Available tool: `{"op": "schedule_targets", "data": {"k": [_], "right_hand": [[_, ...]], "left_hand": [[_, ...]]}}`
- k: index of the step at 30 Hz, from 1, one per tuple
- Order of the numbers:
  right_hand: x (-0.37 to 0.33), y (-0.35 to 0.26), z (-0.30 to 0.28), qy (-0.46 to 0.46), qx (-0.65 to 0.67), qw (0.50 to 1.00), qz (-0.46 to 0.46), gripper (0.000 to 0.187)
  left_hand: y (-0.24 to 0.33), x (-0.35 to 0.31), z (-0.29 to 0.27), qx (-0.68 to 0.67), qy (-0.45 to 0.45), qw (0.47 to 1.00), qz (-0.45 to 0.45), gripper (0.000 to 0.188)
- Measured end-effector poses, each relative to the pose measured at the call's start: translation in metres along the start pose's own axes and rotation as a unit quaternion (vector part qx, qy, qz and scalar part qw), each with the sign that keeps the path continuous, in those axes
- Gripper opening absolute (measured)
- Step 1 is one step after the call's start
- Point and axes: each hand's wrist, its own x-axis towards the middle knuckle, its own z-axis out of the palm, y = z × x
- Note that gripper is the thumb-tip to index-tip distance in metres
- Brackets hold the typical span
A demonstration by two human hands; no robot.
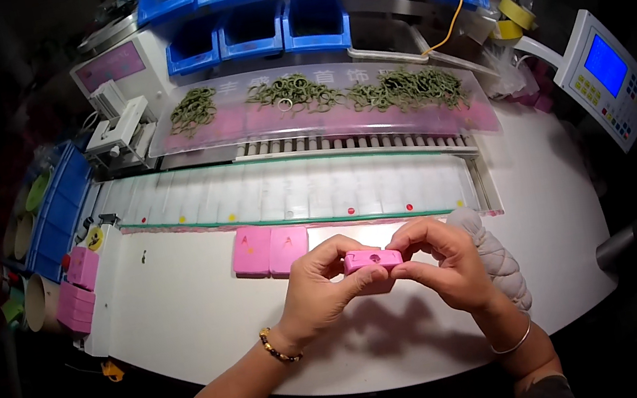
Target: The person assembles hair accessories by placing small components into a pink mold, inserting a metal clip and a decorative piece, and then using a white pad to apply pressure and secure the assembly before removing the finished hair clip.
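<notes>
Between my two hands, above the white table (187, 324), is a pink rubber mold (366, 256) held edge-on, with a small dark round hole in the edge turned towards me. My left hand (317, 284) pinches its left end between thumb and fingers. At the right end my right hand (445, 266) grips in the same way. Two flat pink molds (252, 251) lie side by side just beyond my left hand, each with a small marking on top. A grey padded cloth roll (497, 261) lies against my right hand and wrist.
Several bunches of thin green rings (410, 87) lie on a translucent sheet (339, 120) beyond a green-edged slotted rack (275, 194). Blue bins (251, 33) stand at the back. A keypad with a blue screen (605, 67) is at right; stacked pink molds (78, 307) at left.
</notes>
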Motion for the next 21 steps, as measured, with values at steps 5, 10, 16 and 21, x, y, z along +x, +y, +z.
{"op": "schedule_targets", "data": {"k": [5,10,16,21], "right_hand": [[0.003,0.0,0.006,-0.023,0.071,0.997,0.023,0.021],[0.005,0.009,0.013,-0.023,0.145,0.988,0.055,0.025],[0.017,0.01,0.011,-0.035,0.243,0.965,0.095,0.025],[0.038,0.022,0.02,-0.019,0.256,0.957,0.132,0.031]], "left_hand": [[0.018,0.001,-0.011,0.222,-0.021,0.969,0.107,0.022],[0.025,0.001,-0.017,0.228,-0.027,0.968,0.101,0.026],[0.025,0.001,-0.049,-0.09,-0.133,0.976,-0.149,0.048],[0.028,0.006,-0.05,-0.169,-0.119,0.963,-0.172,0.05]]}}
